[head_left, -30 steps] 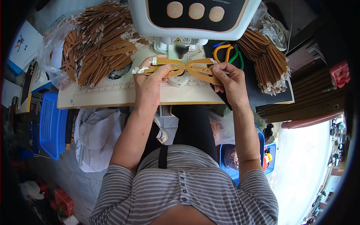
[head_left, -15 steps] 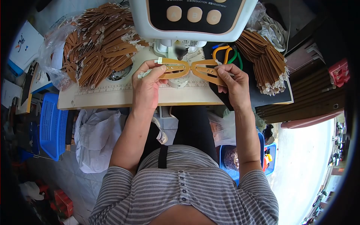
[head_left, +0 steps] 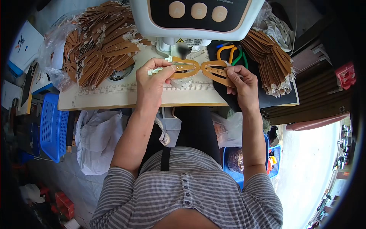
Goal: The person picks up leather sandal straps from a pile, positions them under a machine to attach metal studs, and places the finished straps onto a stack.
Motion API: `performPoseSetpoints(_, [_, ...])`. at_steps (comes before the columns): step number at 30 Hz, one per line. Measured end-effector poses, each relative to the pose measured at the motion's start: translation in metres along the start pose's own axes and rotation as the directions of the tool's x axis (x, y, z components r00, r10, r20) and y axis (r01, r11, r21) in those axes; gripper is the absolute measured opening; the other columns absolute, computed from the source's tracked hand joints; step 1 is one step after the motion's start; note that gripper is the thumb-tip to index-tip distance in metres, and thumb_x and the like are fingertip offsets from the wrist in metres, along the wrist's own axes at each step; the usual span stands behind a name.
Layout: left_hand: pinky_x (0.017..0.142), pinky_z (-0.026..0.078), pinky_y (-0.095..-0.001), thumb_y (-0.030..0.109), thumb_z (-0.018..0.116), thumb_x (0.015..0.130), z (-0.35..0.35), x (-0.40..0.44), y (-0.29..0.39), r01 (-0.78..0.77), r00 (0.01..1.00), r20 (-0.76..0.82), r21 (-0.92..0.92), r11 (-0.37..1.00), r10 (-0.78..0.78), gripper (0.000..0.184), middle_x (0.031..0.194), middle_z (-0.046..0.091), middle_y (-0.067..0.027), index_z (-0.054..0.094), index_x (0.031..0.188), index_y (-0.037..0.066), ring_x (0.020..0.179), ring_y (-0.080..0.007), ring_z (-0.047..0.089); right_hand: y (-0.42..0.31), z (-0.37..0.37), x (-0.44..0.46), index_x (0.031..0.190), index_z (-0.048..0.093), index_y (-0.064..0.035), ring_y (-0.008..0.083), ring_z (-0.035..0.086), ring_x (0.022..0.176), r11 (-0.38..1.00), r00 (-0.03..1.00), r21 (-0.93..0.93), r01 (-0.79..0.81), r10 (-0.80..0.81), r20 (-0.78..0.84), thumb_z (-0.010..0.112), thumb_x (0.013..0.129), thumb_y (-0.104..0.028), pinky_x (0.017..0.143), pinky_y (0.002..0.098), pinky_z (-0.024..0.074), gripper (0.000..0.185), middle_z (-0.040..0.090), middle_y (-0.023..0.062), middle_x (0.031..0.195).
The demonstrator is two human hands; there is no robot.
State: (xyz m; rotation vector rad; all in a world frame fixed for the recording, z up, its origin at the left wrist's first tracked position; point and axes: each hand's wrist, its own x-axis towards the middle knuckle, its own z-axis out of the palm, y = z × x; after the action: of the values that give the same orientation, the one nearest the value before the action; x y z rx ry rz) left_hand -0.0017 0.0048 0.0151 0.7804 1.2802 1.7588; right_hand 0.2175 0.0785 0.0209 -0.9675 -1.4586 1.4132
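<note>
Both hands hold a tan, leather-like cut-out strap piece [head_left: 206, 70] stretched flat between them, its two slotted halves meeting at a narrow middle. Small shiny studs dot its inner strips. My left hand [head_left: 152, 80] pinches the left end, where pale tape tabs stick out. At the right end, my right hand [head_left: 244, 86] grips with thumb on top and fingers beneath. Just beyond the left half is the dark working tip [head_left: 183, 50] of a white machine [head_left: 198, 34]; whether they touch I cannot tell.
Heaped similar tan pieces [head_left: 103, 53] lie left, and a neat stack [head_left: 267, 57] lies right on a black mat [head_left: 261, 100]. An orange-and-green-handled tool [head_left: 228, 47] rests behind my right hand. The worktable [head_left: 114, 100] has a printed ruler. Blue baskets [head_left: 53, 126] stand below.
Both hands have shifted slightly to the right with the strap piece, so its middle sits further right of the machine's tip. Both grips stay closed.
</note>
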Motion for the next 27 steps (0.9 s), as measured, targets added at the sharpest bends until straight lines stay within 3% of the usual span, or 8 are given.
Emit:
performPoseSetpoints(21, [0.053, 0.04, -0.0187, 0.002, 0.065, 0.071, -0.0015, 0.0001, -0.0048, -0.017, 1.0, -0.002, -0.046, 0.999, 0.017, 0.007, 0.071, 0.06, -0.0068, 0.062, 0.076, -0.002, 0.057, -0.007, 0.049, -0.0006, -0.0011, -0.0035, 0.089, 0.062, 0.0017, 0.0045, 0.048, 0.045, 1.0, 1.0, -0.003, 0.02, -0.02, 0.011, 0.06, 0.086, -0.012, 0.04, 0.0159, 0.0361, 0.015, 0.059, 0.0028, 0.066])
performPoseSetpoints(27, [0.056, 0.038, -0.0192, 0.002, 0.065, 0.074, 0.0023, -0.0039, 0.0032, 0.003, 0.998, 0.06, 0.033, 0.999, -0.005, 0.008, 0.076, 0.062, -0.0054, 0.064, 0.082, 0.0, 0.062, -0.0067, 0.051, -0.0032, -0.0061, -0.0045, 0.09, 0.062, 0.0021, 0.0045, 0.048, 0.045, 0.999, 0.999, 0.015, 0.037, -0.037, -0.018, 0.06, 0.086, -0.012, 0.04, 0.0159, 0.0356, 0.015, 0.058, 0.0018, 0.064])
